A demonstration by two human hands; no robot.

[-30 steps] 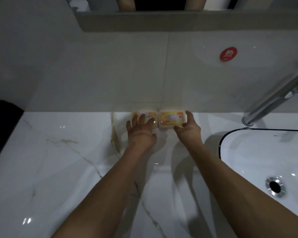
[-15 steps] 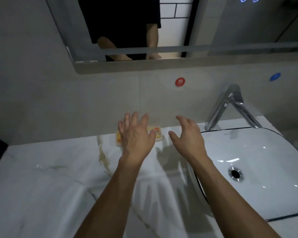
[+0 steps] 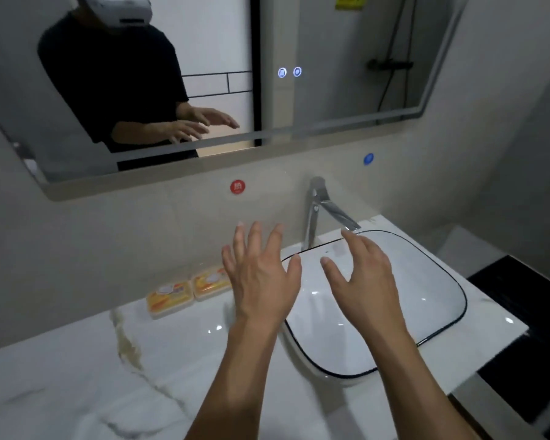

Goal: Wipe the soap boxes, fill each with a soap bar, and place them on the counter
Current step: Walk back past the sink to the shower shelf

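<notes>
Head view. Two soap boxes stood side by side and touching on the white marble bench (image 3: 77,376), set against the foot of the back wall. The left soap box (image 3: 169,299) and the right soap box (image 3: 211,282) each showed an orange and yellow packet through the lid. The right box's near end was partly hidden behind the left hand.

The left hand (image 3: 262,281) was raised above the bench, palm down, with all fingers straight and spread; it held nothing and touched nothing. The right hand (image 3: 364,281) was likewise raised, palm down, over the basin, fingers extended and loosely spread, holding nothing. The two hands were near one another but apart. Both were clear of the soap boxes, the left hand being the closer.

The white basin (image 3: 432,281), with a dark rim line, sat at the right of the bench. A chrome tap (image 3: 318,211) rose behind it, spout pointing over the bowl. A red round sticker (image 3: 237,187) and a blue round sticker (image 3: 368,159) were fixed to the wall below the mirror (image 3: 346,58). The mirror reflected a person in a dark top with both hands held out.
</notes>
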